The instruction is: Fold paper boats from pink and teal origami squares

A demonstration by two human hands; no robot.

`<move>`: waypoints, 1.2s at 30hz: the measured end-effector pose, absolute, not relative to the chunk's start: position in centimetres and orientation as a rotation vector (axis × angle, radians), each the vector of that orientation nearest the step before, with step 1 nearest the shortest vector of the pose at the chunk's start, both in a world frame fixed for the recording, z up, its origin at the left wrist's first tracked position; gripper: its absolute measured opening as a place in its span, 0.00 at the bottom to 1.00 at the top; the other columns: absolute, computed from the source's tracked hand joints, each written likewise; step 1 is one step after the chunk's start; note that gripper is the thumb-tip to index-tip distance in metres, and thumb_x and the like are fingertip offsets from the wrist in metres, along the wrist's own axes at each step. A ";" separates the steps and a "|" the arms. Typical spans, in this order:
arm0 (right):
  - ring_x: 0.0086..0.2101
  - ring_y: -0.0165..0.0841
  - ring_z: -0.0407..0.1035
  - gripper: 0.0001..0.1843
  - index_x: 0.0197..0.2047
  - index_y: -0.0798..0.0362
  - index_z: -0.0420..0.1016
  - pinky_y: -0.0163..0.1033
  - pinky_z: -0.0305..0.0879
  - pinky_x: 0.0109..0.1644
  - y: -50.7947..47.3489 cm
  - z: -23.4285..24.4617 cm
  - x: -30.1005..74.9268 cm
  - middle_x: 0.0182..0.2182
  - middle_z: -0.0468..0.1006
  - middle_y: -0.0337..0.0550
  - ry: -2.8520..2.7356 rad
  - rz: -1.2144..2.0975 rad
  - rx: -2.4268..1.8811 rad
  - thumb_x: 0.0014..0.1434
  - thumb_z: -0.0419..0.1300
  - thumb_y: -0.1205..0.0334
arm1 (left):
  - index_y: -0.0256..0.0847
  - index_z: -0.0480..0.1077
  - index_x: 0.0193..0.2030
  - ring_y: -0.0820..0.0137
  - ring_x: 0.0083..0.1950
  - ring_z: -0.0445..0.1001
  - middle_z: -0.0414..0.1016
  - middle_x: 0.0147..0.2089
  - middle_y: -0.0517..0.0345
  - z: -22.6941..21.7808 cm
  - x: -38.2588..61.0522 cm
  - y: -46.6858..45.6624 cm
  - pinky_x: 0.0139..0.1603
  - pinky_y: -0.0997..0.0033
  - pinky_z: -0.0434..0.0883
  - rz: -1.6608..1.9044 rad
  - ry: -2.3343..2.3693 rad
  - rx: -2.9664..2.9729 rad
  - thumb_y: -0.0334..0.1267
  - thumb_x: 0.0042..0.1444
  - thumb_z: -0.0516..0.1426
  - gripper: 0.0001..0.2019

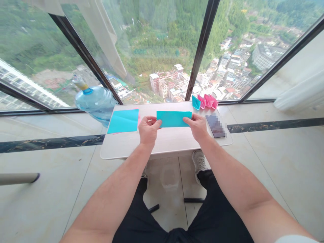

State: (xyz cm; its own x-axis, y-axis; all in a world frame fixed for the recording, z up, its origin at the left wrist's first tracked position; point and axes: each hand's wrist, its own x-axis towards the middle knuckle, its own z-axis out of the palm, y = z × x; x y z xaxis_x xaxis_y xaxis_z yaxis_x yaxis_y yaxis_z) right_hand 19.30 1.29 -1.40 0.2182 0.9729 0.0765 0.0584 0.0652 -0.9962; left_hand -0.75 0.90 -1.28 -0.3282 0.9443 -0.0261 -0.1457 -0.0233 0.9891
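Observation:
A turquoise sheet of paper (173, 119), folded into a long rectangle, is stretched between my two hands above the small white table (172, 143). My left hand (149, 129) pinches its left end, thumb on the near face. At the opposite end, my right hand (197, 125) grips the paper the same way between thumb and fingers. Left of my hands lies a flat turquoise sheet (123, 121), with pink paper (139, 116) peeking out beneath it. Several folded paper boats stand at the table's back right, one turquoise (195, 102) and the others pink (209, 101).
A dark phone (215, 125) lies at the table's right end. Behind the left corner stands a large blue water bottle (95, 101). Tall windows with black frames (202, 50) rise behind the table. My shoes (199, 163) rest on the tiled floor below.

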 end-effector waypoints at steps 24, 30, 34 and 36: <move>0.25 0.27 0.52 0.15 0.21 0.51 0.68 0.36 0.52 0.29 1.3 -1.7 19.3 0.20 0.60 0.32 -1.126 0.921 -1.260 0.48 0.68 0.55 | 0.37 0.73 0.36 0.68 0.33 0.76 0.78 0.30 0.57 -1.6 -0.5 0.9 0.35 0.67 0.76 1.505 1.316 0.848 0.40 0.38 0.69 0.17; 0.25 0.27 0.53 0.15 0.22 0.51 0.68 0.36 0.51 0.29 1.4 -2.0 19.3 0.20 0.60 0.32 -1.123 0.912 -1.265 0.47 0.69 0.54 | 0.37 0.73 0.35 0.69 0.32 0.76 0.78 0.30 0.57 -1.5 -0.5 0.9 0.34 0.68 0.76 1.518 1.311 0.841 0.41 0.38 0.70 0.18; 0.24 0.26 0.50 0.16 0.21 0.51 0.67 0.36 0.48 0.28 1.5 -2.0 19.3 0.19 0.58 0.31 -1.112 0.916 -1.249 0.47 0.69 0.55 | 0.37 0.73 0.35 0.70 0.32 0.76 0.78 0.29 0.57 -1.5 -0.5 0.8 0.33 0.69 0.75 1.529 1.287 0.827 0.40 0.37 0.70 0.18; 0.25 0.26 0.50 0.16 0.21 0.52 0.67 0.36 0.47 0.28 1.4 -1.9 19.3 0.20 0.58 0.31 -1.108 0.916 -1.241 0.47 0.69 0.55 | 0.37 0.73 0.35 0.70 0.32 0.76 0.78 0.29 0.58 -1.5 -0.5 0.8 0.33 0.69 0.76 1.531 1.284 0.827 0.40 0.37 0.70 0.18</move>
State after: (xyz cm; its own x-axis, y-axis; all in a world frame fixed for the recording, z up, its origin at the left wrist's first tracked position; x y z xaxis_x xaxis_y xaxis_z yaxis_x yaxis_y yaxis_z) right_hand 19.26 1.43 -1.94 0.2419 0.9608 0.1356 0.0479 0.1278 -0.9906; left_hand -0.48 0.84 -1.46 -0.3301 0.9413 -0.0711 -0.2339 -0.0086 0.9722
